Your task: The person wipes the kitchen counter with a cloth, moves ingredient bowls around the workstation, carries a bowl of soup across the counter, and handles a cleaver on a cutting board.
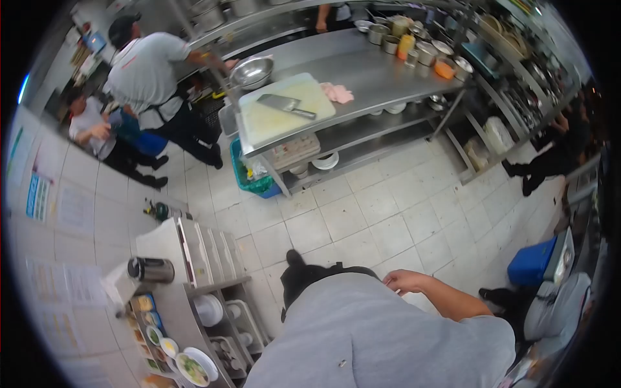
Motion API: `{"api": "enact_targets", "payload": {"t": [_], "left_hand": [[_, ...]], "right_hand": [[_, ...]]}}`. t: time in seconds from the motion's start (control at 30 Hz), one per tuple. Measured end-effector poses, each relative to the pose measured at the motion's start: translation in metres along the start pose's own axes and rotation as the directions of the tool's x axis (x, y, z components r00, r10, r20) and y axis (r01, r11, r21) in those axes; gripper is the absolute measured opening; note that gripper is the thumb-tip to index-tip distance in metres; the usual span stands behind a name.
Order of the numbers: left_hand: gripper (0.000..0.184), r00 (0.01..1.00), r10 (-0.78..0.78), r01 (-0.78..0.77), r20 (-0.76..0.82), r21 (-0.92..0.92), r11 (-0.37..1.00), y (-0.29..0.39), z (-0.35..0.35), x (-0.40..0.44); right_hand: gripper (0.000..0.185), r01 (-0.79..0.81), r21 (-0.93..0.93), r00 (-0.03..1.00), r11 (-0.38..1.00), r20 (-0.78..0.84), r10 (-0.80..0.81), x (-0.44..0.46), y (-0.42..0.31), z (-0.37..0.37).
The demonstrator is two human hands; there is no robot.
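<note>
My right hand [404, 282] is held low beside my grey shirt [369, 330], its fingers curled. Something white [420, 301] shows just beneath it, partly hidden by the hand and arm; whether the fingers grip it is unclear. My left hand is out of sight. Across the floor, a cleaver [284, 103] lies on a white cutting board [259, 126] at the near left end of a steel table [365, 77]. A pink cloth [337, 92] rests beside the board, and a metal bowl [251, 72] stands behind it.
To my left is a counter with a steel jug [151, 269] and bowls of food [194, 367]. A lined bin [255, 176] stands under the table's end. Two people [145, 77] work at far left, another [556, 142] at right. A blue box [532, 262] sits at right.
</note>
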State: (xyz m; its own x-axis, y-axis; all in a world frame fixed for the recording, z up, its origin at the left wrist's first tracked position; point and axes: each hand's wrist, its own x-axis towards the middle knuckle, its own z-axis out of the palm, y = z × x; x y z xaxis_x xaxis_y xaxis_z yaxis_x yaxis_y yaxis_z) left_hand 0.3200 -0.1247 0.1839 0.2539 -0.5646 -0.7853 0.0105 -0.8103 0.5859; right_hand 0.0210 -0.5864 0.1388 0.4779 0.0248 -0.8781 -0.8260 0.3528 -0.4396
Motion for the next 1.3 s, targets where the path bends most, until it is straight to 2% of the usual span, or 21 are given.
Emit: {"api": "enact_targets", "payload": {"t": [0.23,0.33,0.43,0.47,0.53,0.57,0.6,0.63,0.67,0.77,0.83,0.9,1.0,1.03,1.07,1.1,1.13,1.17,1.2,1.27,1.3], "left_hand": [[0.036,0.980,0.070,-0.114,0.189,0.233,0.966,0.122,-0.048,0.054],[0.036,0.956,0.120,-0.202,0.268,0.303,0.931,0.172,-0.072,0.096],[0.037,0.926,0.184,-0.315,0.329,0.407,0.857,0.208,-0.102,0.154],[0.037,0.914,0.212,-0.362,0.347,0.458,0.812,0.213,-0.118,0.178],[0.035,0.802,-0.008,-0.483,0.598,0.656,0.580,0.114,-0.139,0.356],[0.034,0.866,0.113,-0.429,0.486,0.608,0.668,0.110,-0.144,0.408],[0.033,0.776,0.239,-0.624,0.583,0.659,0.420,0.113,-0.151,0.476],[0.031,0.791,0.394,-0.611,0.468,0.637,0.470,0.170,-0.159,0.493],[0.035,0.954,0.221,-0.296,0.202,0.520,0.801,0.250,-0.160,0.495],[0.039,0.805,0.590,-0.546,0.052,0.451,0.706,0.439,-0.159,0.521],[0.038,0.723,0.687,-0.635,0.077,0.467,0.615,0.539,-0.156,0.542],[0.039,0.649,0.754,-0.721,0.098,0.394,0.569,0.615,-0.150,0.572],[0.034,0.648,0.761,-0.736,-0.017,0.244,0.632,0.693,-0.132,0.619],[0.030,0.407,0.856,-0.705,-0.318,0.487,0.516,0.707,-0.121,0.639],[0.027,0.062,0.862,-0.554,-0.504,0.701,0.450,0.716,-0.108,0.655],[0.027,0.077,0.852,-0.550,-0.518,0.691,0.470,0.724,-0.097,0.662],[0.027,0.182,0.820,-0.383,-0.542,0.729,0.567,0.734,-0.089,0.663],[0.029,0.278,0.763,-0.199,-0.583,0.743,0.640,0.745,-0.080,0.668],[0.029,0.288,0.734,-0.185,-0.615,0.717,0.673,0.756,-0.072,0.680],[0.028,0.464,0.802,-0.626,-0.377,0.501,0.598,0.776,-0.065,0.703],[0.028,0.483,0.776,-0.602,-0.405,0.490,0.630,0.785,-0.065,0.711]], "right_hand": [[0.022,0.072,0.488,0.985,0.870,-0.174,0.017,-0.002,0.069,-0.005],[0.013,0.261,0.345,0.876,0.902,-0.478,-0.070,-0.002,0.051,-0.011],[0.016,0.315,0.451,0.874,0.835,-0.481,-0.070,0.014,0.043,-0.036],[0.023,0.221,0.309,0.849,0.925,-0.527,-0.026,0.013,0.031,-0.047],[0.028,0.199,0.097,0.802,0.975,-0.588,-0.105,0.030,0.019,-0.072],[0.034,0.143,-0.089,0.769,0.986,-0.616,-0.168,0.033,0.013,-0.083],[0.034,0.121,-0.083,0.765,0.989,-0.627,-0.146,0.033,0.006,-0.094],[0.035,0.149,-0.007,0.788,0.989,-0.603,-0.123,0.037,-0.001,-0.104],[0.036,0.180,0.068,0.810,0.981,-0.576,-0.109,0.043,-0.012,-0.116],[0.040,0.261,0.282,0.873,0.923,-0.477,-0.101,0.067,-0.056,-0.158],[0.042,0.260,0.349,0.903,0.900,-0.419,-0.099,0.054,-0.117,-0.177],[0.044,0.121,0.379,0.876,0.917,-0.476,0.081,0.001,-0.220,-0.177],[0.041,0.150,0.199,0.886,0.968,-0.461,-0.043,0.037,-0.220,-0.243],[0.042,0.158,0.106,0.901,0.982,-0.422,-0.099,0.041,-0.227,-0.266],[0.041,0.056,-0.248,0.894,0.967,-0.418,-0.159,0.032,-0.262,-0.291],[0.040,0.061,-0.423,0.844,0.904,-0.462,-0.273,0.039,-0.282,-0.315],[0.038,0.050,-0.589,0.787,0.807,-0.474,-0.394,0.047,-0.303,-0.338],[0.035,0.058,-0.597,0.722,0.800,-0.528,-0.447,0.044,-0.350,-0.353],[0.031,0.136,-0.713,0.605,0.688,-0.491,-0.627,0.053,-0.382,-0.376],[0.025,0.310,-0.711,0.505,0.631,-0.439,-0.743,0.078,-0.449,-0.420],[0.024,0.403,-0.692,0.483,0.599,-0.395,-0.782,0.091,-0.484,-0.443]]}}
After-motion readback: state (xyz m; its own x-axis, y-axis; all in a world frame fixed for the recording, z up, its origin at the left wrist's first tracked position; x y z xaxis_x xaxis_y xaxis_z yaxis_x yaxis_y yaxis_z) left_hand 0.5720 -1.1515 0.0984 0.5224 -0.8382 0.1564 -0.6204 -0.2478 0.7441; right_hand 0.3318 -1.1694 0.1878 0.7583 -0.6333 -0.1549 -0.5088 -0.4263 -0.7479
